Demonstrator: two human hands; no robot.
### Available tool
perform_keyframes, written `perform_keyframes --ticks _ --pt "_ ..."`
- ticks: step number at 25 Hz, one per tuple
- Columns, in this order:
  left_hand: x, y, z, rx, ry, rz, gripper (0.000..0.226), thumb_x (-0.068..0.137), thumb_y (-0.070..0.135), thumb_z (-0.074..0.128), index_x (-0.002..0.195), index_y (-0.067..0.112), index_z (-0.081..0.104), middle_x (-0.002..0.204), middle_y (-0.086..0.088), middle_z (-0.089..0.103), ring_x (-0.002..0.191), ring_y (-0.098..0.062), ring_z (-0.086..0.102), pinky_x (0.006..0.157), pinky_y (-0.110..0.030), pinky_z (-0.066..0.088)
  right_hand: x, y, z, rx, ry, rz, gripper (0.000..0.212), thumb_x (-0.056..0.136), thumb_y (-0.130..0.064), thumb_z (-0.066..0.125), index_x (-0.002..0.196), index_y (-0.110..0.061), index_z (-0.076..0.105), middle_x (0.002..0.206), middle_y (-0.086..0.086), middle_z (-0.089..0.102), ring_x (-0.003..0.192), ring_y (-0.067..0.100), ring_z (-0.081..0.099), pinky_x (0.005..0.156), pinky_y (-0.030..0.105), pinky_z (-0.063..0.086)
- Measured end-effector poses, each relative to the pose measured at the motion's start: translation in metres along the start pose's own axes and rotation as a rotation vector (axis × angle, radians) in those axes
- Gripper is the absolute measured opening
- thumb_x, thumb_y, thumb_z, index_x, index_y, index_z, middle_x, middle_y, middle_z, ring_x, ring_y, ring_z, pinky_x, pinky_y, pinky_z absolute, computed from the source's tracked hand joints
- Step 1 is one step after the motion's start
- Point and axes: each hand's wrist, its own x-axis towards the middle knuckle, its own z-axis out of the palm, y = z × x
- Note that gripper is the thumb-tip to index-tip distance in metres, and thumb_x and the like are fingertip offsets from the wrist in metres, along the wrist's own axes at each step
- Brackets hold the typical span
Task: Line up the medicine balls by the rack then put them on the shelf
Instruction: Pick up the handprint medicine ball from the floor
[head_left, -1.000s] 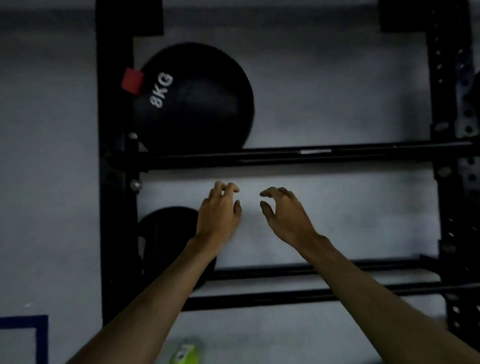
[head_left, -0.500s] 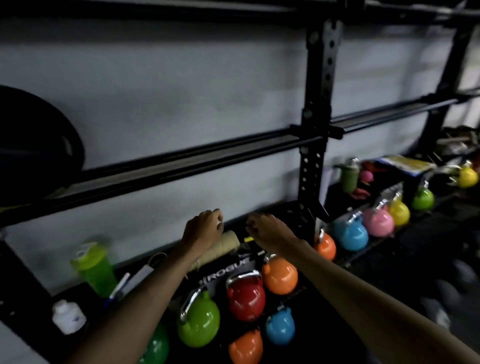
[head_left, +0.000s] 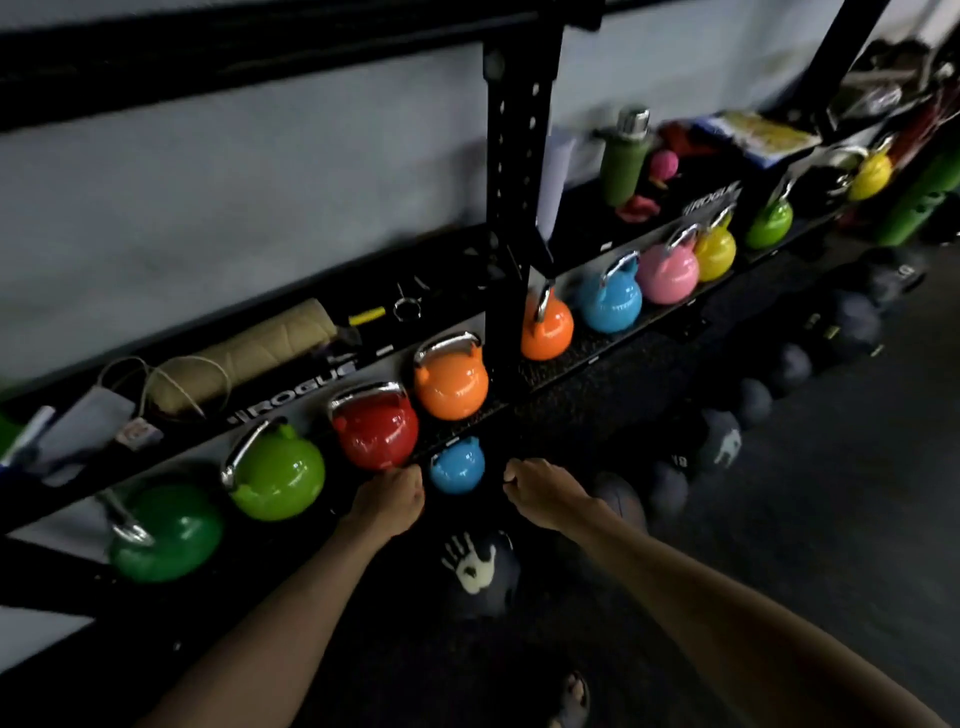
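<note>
Several dark medicine balls sit in a row on the floor along the rack. The nearest ball carries a white handprint and lies below my hands. Another ball with a handprint is farther right, and more balls trail toward the far right. My left hand and my right hand both hang above the nearest ball with fingers loosely curled, holding nothing. The black rack upright stands just beyond them.
Coloured kettlebells line the low shelf: green, red, orange, blue, pink. A small blue kettlebell sits between my hands. A rolled tan mat and a green bottle lie behind. Dark floor spreads to the right.
My view has swung down from the upper shelves with the 8KG ball to the floor. Both hands have dropped from shelf height to just above the handprint ball.
</note>
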Motion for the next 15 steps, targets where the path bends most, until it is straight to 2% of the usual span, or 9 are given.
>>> perform_keyframes --ticks 7,13,15 --pt "0.006 0.003 0.114 -0.224 -0.301 -0.235 0.034 0.098 0.032 0.055 0.128 0.016 0.056 0.129 -0.009 0.061 0.116 -0.028 0.061 0.095 -0.037 0.05 0.02 0.066 0.075 0.085 -0.251 0.125 0.033 0.099 -0.027 0.045 0.127 -0.019 0.06 0.126 0.009 0.066 0.111 0.03 0.065 0.09 0.04 0.054" --pt "0.02 -0.024 0.183 -0.509 -0.469 -0.411 0.05 0.099 0.031 0.059 0.142 0.012 0.043 0.137 -0.017 0.053 0.122 -0.032 0.056 0.097 -0.038 0.048 0.04 0.082 0.144 0.157 -0.371 0.29 0.03 0.101 -0.025 0.047 0.124 -0.011 0.06 0.115 0.014 0.067 0.102 0.034 0.065 0.083 0.041 0.053" --pt "0.036 -0.034 0.209 -0.609 -0.464 -0.506 0.053 0.099 0.028 0.06 0.145 0.01 0.04 0.142 -0.018 0.049 0.126 -0.033 0.053 0.097 -0.036 0.044 0.055 0.095 0.173 0.231 -0.388 0.366 0.031 0.1 -0.024 0.049 0.126 -0.011 0.06 0.113 0.013 0.068 0.1 0.032 0.066 0.085 0.042 0.055"
